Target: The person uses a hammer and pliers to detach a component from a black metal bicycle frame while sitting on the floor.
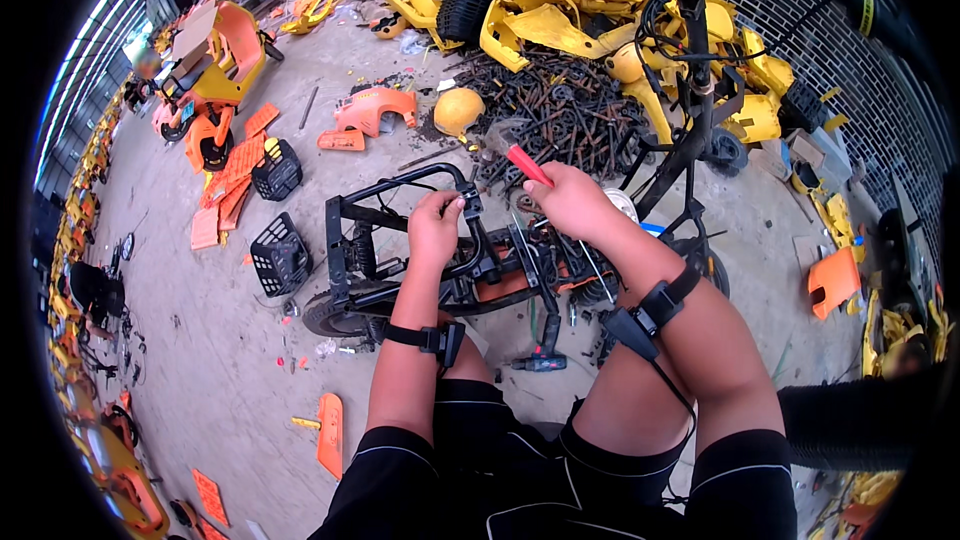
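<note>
I have the black frame [483, 240] right in front of my knees, lying between me and the heap, with a wheel [330, 316] at its left end. My left hand [434, 230] is at the bend of its upper tube, fingers curled and thumb tip brought in against them; whether it pinches something small there, I can't tell. My right hand [572, 202] is wrapped firmly round the red handle [527, 164] of a tool, raised above the frame; the tool's head is too blurred for me to name.

My worry is the left fingers: should the tool come down toward that bend, a glancing stroke could catch them. A loose grip could let the handle twist, and the cable [672, 387] hanging from my right forearm might snag on a bar. The drill [541, 355] lies near my legs, where a shifted foot could knock it.

The floor [200, 380] is grey, gritty and strewn with scraps. Beyond the frame sit dark metal parts [560, 115] in a heap, yellow panels [550, 32] behind. Two black baskets [280, 255] stand to the left, an orange fender [378, 108] farther off, and a brick wall [890, 90] closes the right.
</note>
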### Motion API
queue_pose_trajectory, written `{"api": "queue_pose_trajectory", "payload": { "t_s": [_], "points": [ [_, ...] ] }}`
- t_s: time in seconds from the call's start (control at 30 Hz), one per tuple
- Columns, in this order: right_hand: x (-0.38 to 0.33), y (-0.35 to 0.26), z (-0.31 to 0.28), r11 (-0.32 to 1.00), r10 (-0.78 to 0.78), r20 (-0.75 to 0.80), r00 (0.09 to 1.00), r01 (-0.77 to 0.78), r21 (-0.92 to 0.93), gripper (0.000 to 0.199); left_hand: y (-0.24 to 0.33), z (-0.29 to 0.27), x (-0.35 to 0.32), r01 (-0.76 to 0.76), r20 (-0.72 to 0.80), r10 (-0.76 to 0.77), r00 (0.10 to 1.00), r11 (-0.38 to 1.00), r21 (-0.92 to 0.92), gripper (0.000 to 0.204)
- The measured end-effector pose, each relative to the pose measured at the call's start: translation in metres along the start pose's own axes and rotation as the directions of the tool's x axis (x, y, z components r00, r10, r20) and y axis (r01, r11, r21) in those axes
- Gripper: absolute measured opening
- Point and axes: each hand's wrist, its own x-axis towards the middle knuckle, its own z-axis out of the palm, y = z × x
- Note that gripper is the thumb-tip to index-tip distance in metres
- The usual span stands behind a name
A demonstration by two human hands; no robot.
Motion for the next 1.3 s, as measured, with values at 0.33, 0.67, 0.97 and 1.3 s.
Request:
{"api": "queue_pose_trajectory", "payload": {
  "t_s": [0.33, 0.67, 0.97, 1.3],
  "points": [
    [0.008, 0.019, 0.002, 1.000, 0.026, 0.081, 0.996, -0.025, -0.013, 0.036, 0.013, -0.005, -0.004, -0.094, 0.034, 0.093, 0.995, 0.995, 0.019, 0.014],
    [0.016, 0.023, 0.010, 0.974, 0.176, 0.253, 0.951, -0.205, 0.093, 0.034, 0.012, 0.000, -0.004, -0.041, 0.051, 0.042, 0.998, 0.999, -0.010, 0.016],
    [0.013, 0.013, 0.012, 0.942, 0.146, 0.227, 0.963, -0.205, 0.267, 0.024, 0.005, -0.004, -0.002, 0.209, 0.138, -0.192, 0.972, 0.971, -0.119, 0.020],
    [-0.003, -0.005, 0.004, 0.818, 0.031, 0.290, 0.957, -0.190, 0.542, 0.028, 0.073, -0.023, -0.024, 0.036, -0.084, -0.112, 0.990, 0.786, -0.617, 0.024]
  ]
}}
